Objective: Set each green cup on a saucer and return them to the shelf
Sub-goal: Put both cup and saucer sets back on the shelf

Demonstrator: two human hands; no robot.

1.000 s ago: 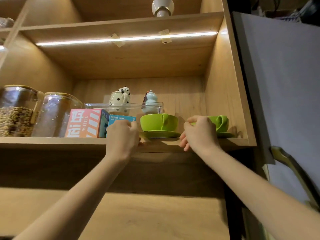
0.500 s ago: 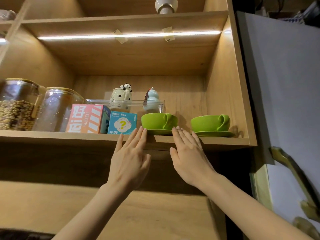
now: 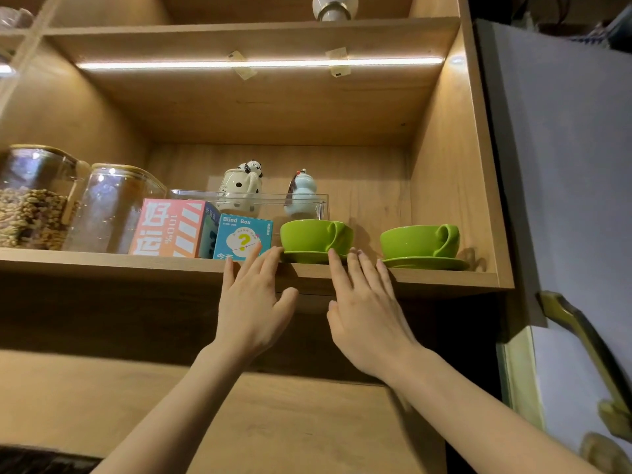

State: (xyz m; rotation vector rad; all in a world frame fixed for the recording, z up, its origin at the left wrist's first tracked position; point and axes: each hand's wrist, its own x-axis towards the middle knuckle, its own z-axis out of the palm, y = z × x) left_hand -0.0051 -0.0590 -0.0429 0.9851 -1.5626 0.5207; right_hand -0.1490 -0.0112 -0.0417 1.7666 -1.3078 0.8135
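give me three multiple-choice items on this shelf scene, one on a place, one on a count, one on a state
1. Where does the blue cardboard blind box stand?
A. left of both green cups
B. between them
C. right of both

2. How many glossy green ceramic cups?
A. one
B. two
C. three

3. How are the hands?
A. gripping a cup
B. open, holding nothing
C. holding a jar

Key: 1 A, it is left of the left green cup. 2 B, that one and the right green cup, each on a green saucer. 3 B, left hand and right hand show spread fingers.

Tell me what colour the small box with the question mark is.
The small box is blue with a yellow question mark, seen in the head view.
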